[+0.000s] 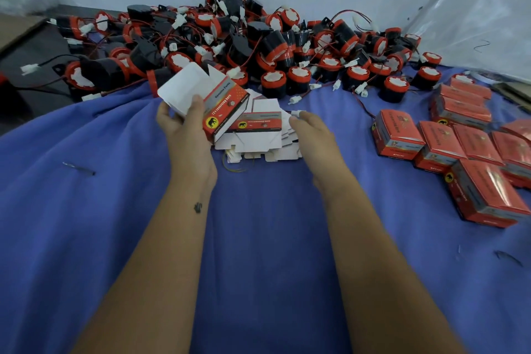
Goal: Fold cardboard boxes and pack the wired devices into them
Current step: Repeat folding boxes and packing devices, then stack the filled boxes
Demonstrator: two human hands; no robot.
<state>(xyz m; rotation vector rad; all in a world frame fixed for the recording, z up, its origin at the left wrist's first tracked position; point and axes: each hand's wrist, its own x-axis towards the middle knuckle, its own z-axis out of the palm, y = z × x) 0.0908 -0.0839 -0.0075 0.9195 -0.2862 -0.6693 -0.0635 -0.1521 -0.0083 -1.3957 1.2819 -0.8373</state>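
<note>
Cardboard box (221, 108), red print with white insides, sits half-erected in the left hand (184, 126) at about 11 o'clock from frame centre, lifted just above the stack of flat blanks (260, 135). Thumb pinches the white flap, fingers curl behind the panel; the top flaps stand unfolded. Right hand (311, 129) hovers at 1 o'clock, fingers loosely extended beside the stack, fingertips at a small white connector (297, 113); can't tell whether it's pinching it or just touching.

Step in hand, as I read it: box forming, not packing. The sleeve is popped open but neither end looks closed.

Next move probably calls for the right hand to come across, square the sleeve, then tuck one end shut so the box can take a device.

Wired devices (275, 83), black bodies with red caps, are piled at 12 o'clock along the wall, wires tangled. Finished boxes (459, 149) are grouped at 3 o'clock on the blue cloth (115, 210). Tangled leads could drag neighbours when one unit is pulled out.
</note>
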